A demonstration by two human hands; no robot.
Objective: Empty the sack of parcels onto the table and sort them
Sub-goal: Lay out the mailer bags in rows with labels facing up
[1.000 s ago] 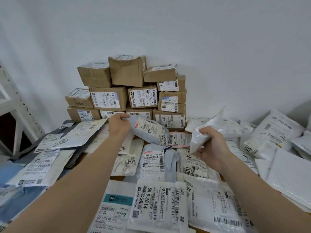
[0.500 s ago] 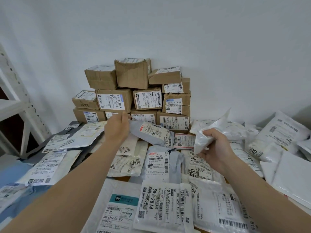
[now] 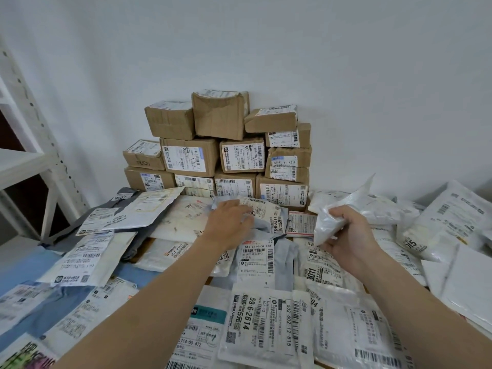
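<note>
At least twelve cardboard boxes point(image 3: 218, 115) form one stack, with four in its bottom row and three on top. Well over twenty mailer bags point(image 3: 255, 259) lie overlapping in front of the stack and to both sides, too layered for an exact count. One white bag point(image 3: 330, 225) is held up in front of the stack. There are two hands in front of the stack, the left hand point(image 3: 229, 225) and the right hand point(image 3: 348, 235). One shelf rack point(image 3: 32, 161) stands left of the stack.

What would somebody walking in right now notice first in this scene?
First, the stack of brown cardboard boxes against the white wall at the back. In front of it, labelled mailer bags lie spread from edge to edge. In the middle, the left hand rests on a grey parcel while the right hand grips a crumpled white bag.
</note>
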